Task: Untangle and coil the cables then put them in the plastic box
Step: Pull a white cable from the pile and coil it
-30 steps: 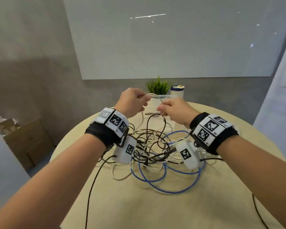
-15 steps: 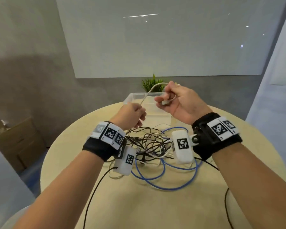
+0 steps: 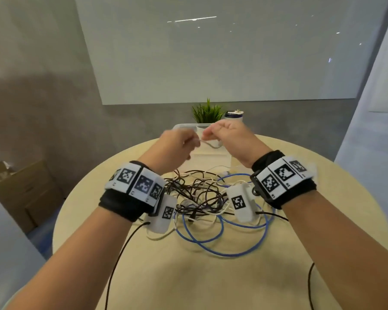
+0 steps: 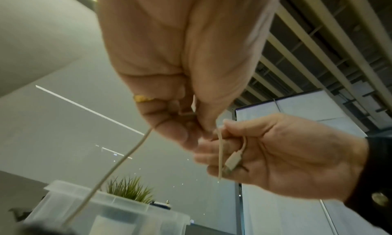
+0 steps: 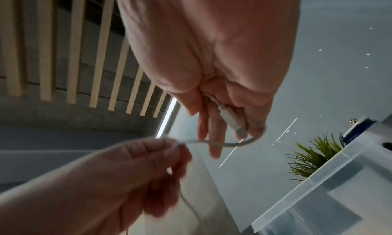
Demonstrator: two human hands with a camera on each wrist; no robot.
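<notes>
A tangle of black, white and blue cables (image 3: pixel 199 195) lies on the round table (image 3: pixel 211 287). Above it, both hands hold one white cable (image 3: pixel 211 146) in front of the clear plastic box (image 3: pixel 207 158). My left hand (image 3: pixel 192 142) pinches the cable (image 4: pixel 118 163), which trails down toward the tangle. My right hand (image 3: pixel 207 135) curls round the cable's end, with the white connector (image 5: pixel 231 119) against its palm and a short loop (image 5: pixel 233 143) running to my left hand (image 5: pixel 169 148). The connector (image 4: pixel 232 161) also shows in the left wrist view. The box (image 4: pixel 106 210) stands without a lid.
A small green plant (image 3: pixel 207 113) and a white and blue container (image 3: pixel 234 115) stand behind the box. A blue cable (image 3: pixel 222 251) loops toward the near side of the table. Black wrist-camera leads (image 3: pixel 121 253) hang off the front edge. A cardboard box (image 3: pixel 25 193) sits on the floor at the left.
My right hand came down from its raised position and my left hand rose; the two now meet at the same height over the box, with a shorter stretch of white cable between them.
</notes>
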